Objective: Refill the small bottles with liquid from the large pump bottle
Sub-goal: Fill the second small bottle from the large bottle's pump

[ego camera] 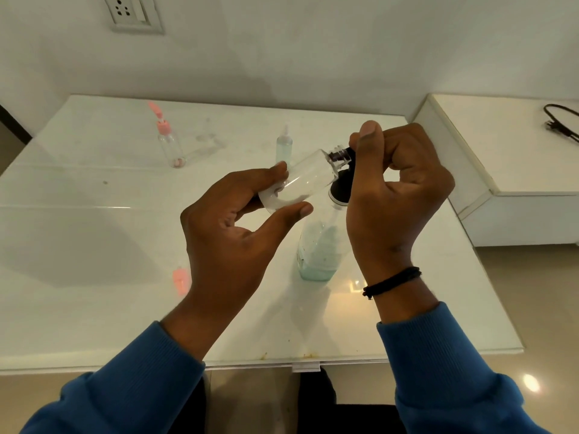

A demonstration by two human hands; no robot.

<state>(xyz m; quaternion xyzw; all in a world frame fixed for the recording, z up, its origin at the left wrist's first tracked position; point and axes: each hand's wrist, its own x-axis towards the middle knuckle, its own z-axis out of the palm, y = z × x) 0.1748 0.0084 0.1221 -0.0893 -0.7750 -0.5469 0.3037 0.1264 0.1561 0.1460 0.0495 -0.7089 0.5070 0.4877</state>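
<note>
While L hand [233, 227] tilts small bottle [302, 180], R hand [398, 186] grips pump (black) [343, 186].

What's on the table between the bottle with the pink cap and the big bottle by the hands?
In the head view, a small capped bottle of pale blue liquid stands between the pink-capped bottle and the large pump bottle; otherwise bare table.
</note>
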